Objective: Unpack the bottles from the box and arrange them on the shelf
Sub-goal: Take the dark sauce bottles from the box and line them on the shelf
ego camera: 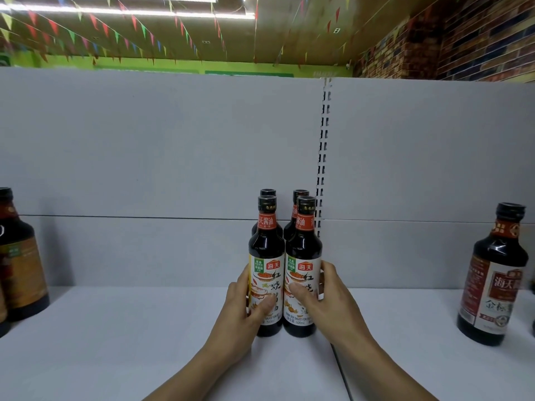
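On the white shelf board (130, 342), the left-front dark glass soy sauce bottle (267, 250) is gripped by the left hand (246, 311), with fingers curled round its label. Its right-front twin (304, 250) is gripped likewise by the right hand (330, 305). Both are stood upright, side by side. Two matching rear bottles (268, 193) are set just behind, before the grey back panel (173, 140).

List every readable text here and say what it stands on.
"海天": red logo on the front left soy sauce bottle and the front right soy sauce bottle.
"酱油": both neck bands.
"DARK SOY SAUCE", "500ml": bottom of the right one's label.
"海天", "金标": far-right bottle.
Far-left bottle: blurred.
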Demonstrator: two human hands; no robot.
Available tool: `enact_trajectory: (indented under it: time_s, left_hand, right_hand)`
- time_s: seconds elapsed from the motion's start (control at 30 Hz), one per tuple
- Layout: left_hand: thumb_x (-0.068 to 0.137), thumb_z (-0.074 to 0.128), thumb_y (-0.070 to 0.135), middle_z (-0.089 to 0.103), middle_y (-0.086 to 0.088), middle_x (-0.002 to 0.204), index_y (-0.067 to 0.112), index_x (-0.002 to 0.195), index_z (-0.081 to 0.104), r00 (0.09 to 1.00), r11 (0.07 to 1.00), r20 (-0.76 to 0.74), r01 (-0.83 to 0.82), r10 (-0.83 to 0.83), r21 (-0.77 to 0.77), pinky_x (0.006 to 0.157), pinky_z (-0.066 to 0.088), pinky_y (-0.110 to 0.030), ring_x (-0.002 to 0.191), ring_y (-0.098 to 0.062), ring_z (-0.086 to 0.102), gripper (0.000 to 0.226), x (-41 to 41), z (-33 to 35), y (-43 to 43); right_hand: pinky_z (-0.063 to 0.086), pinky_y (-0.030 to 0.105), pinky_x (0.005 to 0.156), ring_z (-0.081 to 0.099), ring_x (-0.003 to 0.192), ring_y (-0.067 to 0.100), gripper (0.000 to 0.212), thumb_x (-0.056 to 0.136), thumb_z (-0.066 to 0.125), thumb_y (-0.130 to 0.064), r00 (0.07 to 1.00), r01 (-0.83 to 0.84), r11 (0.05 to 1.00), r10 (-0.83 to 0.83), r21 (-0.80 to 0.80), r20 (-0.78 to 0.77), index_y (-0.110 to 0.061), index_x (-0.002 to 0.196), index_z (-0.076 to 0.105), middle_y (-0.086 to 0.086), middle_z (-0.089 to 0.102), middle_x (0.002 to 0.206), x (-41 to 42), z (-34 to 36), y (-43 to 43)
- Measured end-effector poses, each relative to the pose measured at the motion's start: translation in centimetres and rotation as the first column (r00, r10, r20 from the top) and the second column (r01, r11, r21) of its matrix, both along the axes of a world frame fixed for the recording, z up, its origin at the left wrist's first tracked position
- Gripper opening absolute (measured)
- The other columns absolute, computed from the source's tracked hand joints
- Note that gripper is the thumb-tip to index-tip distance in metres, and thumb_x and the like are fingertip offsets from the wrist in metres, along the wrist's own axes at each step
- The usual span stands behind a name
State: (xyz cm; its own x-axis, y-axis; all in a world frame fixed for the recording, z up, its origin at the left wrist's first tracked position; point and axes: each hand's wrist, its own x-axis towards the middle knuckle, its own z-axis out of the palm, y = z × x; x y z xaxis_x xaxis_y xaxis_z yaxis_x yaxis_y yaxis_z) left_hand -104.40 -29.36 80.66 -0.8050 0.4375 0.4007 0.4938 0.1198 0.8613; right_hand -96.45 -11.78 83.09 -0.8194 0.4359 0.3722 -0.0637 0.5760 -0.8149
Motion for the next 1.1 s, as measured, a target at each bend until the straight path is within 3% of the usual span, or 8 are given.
enact_trajectory:
  time_s: [0.07,0.27,0.43,0.53,0.67,0.83,1.0,1.1]
  left_hand:
    - [0.099,0.062,0.033,0.05,0.018,0.132,0.052,0.148,0.033,1.0,1.0,0.006,-0.004,0.004,0.007,0.104,0.049,-0.024,0.125,0.003,0.052,0.06,0.0,0.0,0.0]
    - [0.099,0.062,0.033,0.051,0.019,0.13,0.053,0.147,0.033,1.0,1.0,0.013,-0.023,0.023,-0.013,0.098,0.049,-0.02,0.123,0.002,0.054,0.06,0.2,-0.1,0.1]
    - [0.098,0.061,0.038,0.051,0.022,0.138,0.056,0.145,0.031,1.0,1.0,-0.001,0.007,-0.007,-0.019,0.105,0.053,-0.028,0.126,0.002,0.054,0.059,0.5,0.2,-0.1]
    - [0.091,0.061,0.055,0.049,0.025,0.139,0.06,0.146,0.026,1.0,1.0,-0.016,-0.01,0.009,-0.029,0.105,0.054,-0.034,0.126,0.003,0.053,0.065,0.4,0.4,-0.4]
    - [0.074,0.049,0.086,0.044,0.02,0.136,0.052,0.155,0.013,0.996,0.995,-0.031,-0.085,0.083,-0.055,0.102,0.055,-0.038,0.124,-0.002,0.053,0.094,0.0,1.0,-1.0]
    - [0.088,0.043,0.071,0.042,0.013,0.137,0.045,0.156,0.019,0.981,0.985,-0.105,-0.169,0.164,-0.042,0.102,0.053,-0.035,0.124,0.002,0.049,0.077,1.0,2.7,-1.8]
    - [0.094,0.05,0.059,0.041,0.011,0.14,0.043,0.154,0.024,0.97,0.978,-0.139,-0.205,0.198,-0.04,0.102,0.052,-0.031,0.124,-0.001,0.049,0.067,2.6,4.3,-3.0]
    - [0.096,0.055,0.051,0.039,0.008,0.146,0.043,0.155,0.023,0.974,0.975,-0.124,-0.201,0.189,-0.091,0.104,0.05,-0.03,0.125,-0.003,0.047,0.067,3.7,4.5,-4.5]
  right_hand:
    - [0.057,0.043,0.096,0.062,0.118,0.01,0.062,0.085,0.071,-0.058,1.0,0.007,1.0,-0.007,0.007,-0.012,-0.041,0.136,0.041,-0.015,0.061,0.131,0.0,-0.1,-0.1]
    - [0.058,0.044,0.095,0.061,0.119,0.011,0.073,0.074,0.063,-0.074,1.0,0.009,1.0,-0.008,0.02,-0.027,-0.043,0.136,0.039,-0.016,0.059,0.131,0.0,-0.1,-0.2]
    - [0.057,0.044,0.096,0.06,0.12,0.009,0.074,0.073,0.061,-0.076,1.0,0.009,1.0,-0.008,0.03,-0.016,-0.046,0.136,0.039,-0.02,0.055,0.131,0.3,0.2,-0.3]
    - [0.057,0.038,0.093,0.056,0.117,0.004,0.065,0.083,0.062,-0.068,0.998,0.042,0.996,-0.039,0.08,-0.039,-0.049,0.139,0.034,-0.022,0.05,0.129,0.7,0.5,-0.4]
    - [0.049,0.02,0.079,0.054,0.107,0.0,0.042,0.095,0.057,-0.053,0.986,0.119,0.978,-0.096,0.173,-0.135,-0.039,0.128,0.034,-0.018,0.048,0.122,2.0,1.4,-0.8]
    - [0.048,0.015,0.067,0.059,0.09,-0.007,0.018,0.099,0.059,-0.035,0.97,0.141,0.945,-0.073,0.295,-0.233,-0.036,0.107,0.043,-0.021,0.053,0.104,3.0,2.0,-1.6]
    - [0.049,0.01,0.072,0.058,0.096,-0.005,0.017,0.101,0.059,-0.029,0.979,-0.024,0.896,0.11,0.444,-0.169,-0.04,0.109,0.049,-0.023,0.052,0.106,3.6,2.2,-2.8]
    - [0.052,0.014,0.08,0.058,0.1,-0.003,0.019,0.1,0.06,-0.031,0.976,-0.104,0.866,0.183,0.488,-0.116,-0.039,0.115,0.052,-0.026,0.051,0.11,3.7,2.6,-3.6]
